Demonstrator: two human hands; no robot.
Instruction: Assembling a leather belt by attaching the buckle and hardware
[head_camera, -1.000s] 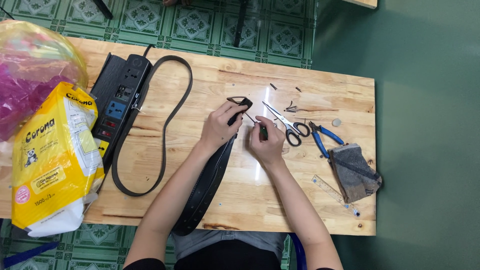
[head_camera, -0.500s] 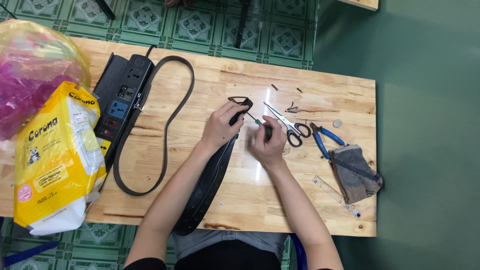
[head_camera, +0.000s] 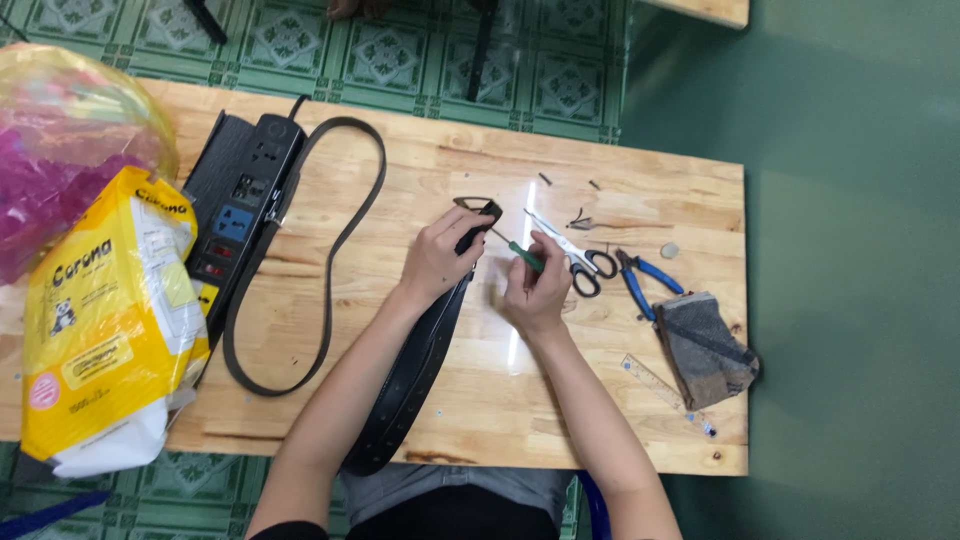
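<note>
left hand (head_camera: 438, 262) pins the belt (head_camera: 420, 370) by its buckle (head_camera: 474, 206); right hand (head_camera: 537, 290) pinches a small screwdriver (head_camera: 516, 247) angled at it. the tip could slip toward the holding fingers.

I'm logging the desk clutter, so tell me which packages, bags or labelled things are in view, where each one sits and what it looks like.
Yellow and white packet: left edge of the wooden table, soft plastic pack, small pink round sticker, overhangs the front edge.
Clear plastic bag: far left corner, rounded, yellowish film over pink contents.
Black power strip: just right of the packet, long, with blue, red and yellow patches.
No screens or signs show.
</note>
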